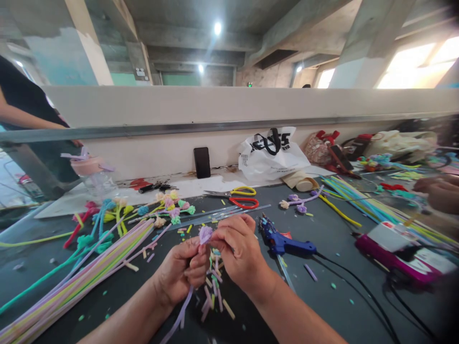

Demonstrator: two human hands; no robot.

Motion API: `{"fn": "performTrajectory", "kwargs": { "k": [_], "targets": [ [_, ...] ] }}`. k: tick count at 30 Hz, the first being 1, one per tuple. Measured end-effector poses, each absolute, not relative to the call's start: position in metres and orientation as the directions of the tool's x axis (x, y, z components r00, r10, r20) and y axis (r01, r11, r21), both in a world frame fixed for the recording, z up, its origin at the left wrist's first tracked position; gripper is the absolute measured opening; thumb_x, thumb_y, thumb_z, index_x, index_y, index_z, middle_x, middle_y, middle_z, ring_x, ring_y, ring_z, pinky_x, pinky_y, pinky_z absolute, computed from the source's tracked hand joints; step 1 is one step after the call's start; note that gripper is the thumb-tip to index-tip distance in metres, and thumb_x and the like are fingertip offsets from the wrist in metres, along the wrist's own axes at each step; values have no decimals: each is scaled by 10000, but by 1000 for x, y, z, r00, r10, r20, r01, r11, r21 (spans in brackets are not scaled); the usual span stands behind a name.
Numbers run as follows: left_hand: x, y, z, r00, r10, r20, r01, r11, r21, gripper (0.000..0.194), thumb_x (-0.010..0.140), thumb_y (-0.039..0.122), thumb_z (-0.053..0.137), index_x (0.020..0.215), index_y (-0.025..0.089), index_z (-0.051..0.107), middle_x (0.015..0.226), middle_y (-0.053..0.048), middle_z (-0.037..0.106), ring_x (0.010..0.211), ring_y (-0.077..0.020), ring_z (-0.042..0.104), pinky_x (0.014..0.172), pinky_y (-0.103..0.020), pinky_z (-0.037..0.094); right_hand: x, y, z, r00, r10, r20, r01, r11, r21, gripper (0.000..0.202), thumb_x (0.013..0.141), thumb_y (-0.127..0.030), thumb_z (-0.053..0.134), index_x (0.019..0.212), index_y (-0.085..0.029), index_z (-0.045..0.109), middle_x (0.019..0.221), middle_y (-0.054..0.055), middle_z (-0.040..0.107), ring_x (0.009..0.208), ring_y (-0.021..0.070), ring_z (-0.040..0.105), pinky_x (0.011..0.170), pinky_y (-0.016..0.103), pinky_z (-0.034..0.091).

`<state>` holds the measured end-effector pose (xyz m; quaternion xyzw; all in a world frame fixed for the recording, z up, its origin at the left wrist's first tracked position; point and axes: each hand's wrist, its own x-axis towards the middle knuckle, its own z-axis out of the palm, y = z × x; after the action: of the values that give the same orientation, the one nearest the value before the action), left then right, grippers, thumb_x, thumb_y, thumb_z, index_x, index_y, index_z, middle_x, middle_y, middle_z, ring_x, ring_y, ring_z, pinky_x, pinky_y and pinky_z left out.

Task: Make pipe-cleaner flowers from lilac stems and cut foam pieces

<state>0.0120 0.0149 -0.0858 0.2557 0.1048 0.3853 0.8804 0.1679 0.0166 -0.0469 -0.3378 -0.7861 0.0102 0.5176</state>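
Above the dark tabletop (308, 306), my left hand (179, 272) and right hand (238, 248) are pinching a purple chenille blossom (205, 234) in closed fingertips, head looking formed, lower stem offshoots (183, 319) hanging bare, cut pieces (228, 309) lying loose underneath.

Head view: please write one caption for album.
Two hands hold a small purple flower above a dark table, near a blue glue gun.

Near the far edge of the bench (315, 306), a white bag (265, 162) bears bold black lettering, the word unclear; the magenta box (385, 258) near its right edge shows a W-like mark; the pillar sign (140, 72) is illegible
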Motion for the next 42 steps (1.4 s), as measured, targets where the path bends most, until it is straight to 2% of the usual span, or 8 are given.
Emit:
{"fn": "performTrajectory", "kwargs": {
  "k": [14, 17, 21, 26, 30, 33, 38, 42],
  "targets": [
    [15, 10, -84, 628, 778, -33, -624, 528, 576, 156, 736, 216, 591, 661, 124, 490, 480, 81, 301, 345, -5, 120, 326, -118, 145, 172, 13, -42, -340, 534, 774, 519, 793, -319, 183, 774, -83, 504, 639, -195, 555, 669, -17, 569, 664, 125, 515, 808, 341, 314],
    [17, 11, -81, 574, 818, -29, -630, 464, 623, 174, 756, 247, 583, 663, 131, 494, 476, 77, 334, 340, -6, 149, 329, -126, 150, 170, 18, -47, -238, 580, 779, 456, 775, -438, 137, 771, -129, 554, 659, -204, 577, 674, -7, 591, 693, 142, 543, 795, 337, 351],
    [27, 10, -77, 310, 950, -28, -576, 211, 790, 202, 787, 320, 575, 715, 141, 516, 523, 56, 425, 381, -21, 289, 374, -140, 213, 166, 25, -59, 31, 773, 634, 271, 604, -749, 126, 745, -187, 583, 869, -197, 597, 816, 36, 610, 766, 172, 561, 710, 303, 441],
    [38, 4, -82, -46, 980, 191, -94, -195, 976, 270, 843, 384, 482, 689, 163, 500, 541, 49, 431, 467, -69, 386, 440, -185, 310, 156, 21, -64, -71, 903, 423, 107, 428, -897, 137, 785, -228, 532, 714, -180, 639, 738, 39, 636, 741, 184, 598, 704, 298, 478],
    [33, 4, -88, -91, 902, 422, 397, -356, 846, 251, 874, 315, 420, 682, 178, 505, 590, 20, 491, 531, -108, 455, 520, -229, 382, 148, 13, -62, -130, 859, 496, 82, 507, -858, 252, 828, -235, 474, 646, -207, 646, 697, 19, 629, 705, 164, 597, 715, 272, 482],
    [29, 4, -88, -25, 825, 565, 619, -431, 657, 145, 859, 206, 422, 782, 180, 543, 711, -19, 580, 660, -145, 546, 637, -260, 437, 143, 10, -64, -140, 851, 506, 84, 519, -850, 187, 817, -217, 480, 792, -208, 665, 805, 26, 646, 781, 167, 594, 755, 262, 465],
    [33, 0, -84, 149, 667, 730, 737, -567, 367, 223, 850, 99, 327, 889, 169, 535, 784, -57, 619, 728, -173, 593, 686, -285, 485, 144, 10, -68, -110, 925, 363, 148, 376, -915, 180, 800, -204, 485, 801, -167, 661, 750, 15, 643, 712, 154, 565, 670, 228, 444],
    [36, -1, -81, 233, 687, 688, 773, -560, 298, 203, 832, 92, 332, 865, 172, 516, 812, -76, 612, 753, -187, 595, 687, -301, 499, 149, 14, -68, -115, 909, 402, 110, 413, -904, 195, 789, -186, 485, 792, -178, 680, 773, 16, 648, 720, 155, 552, 689, 234, 431]
  ]
}}
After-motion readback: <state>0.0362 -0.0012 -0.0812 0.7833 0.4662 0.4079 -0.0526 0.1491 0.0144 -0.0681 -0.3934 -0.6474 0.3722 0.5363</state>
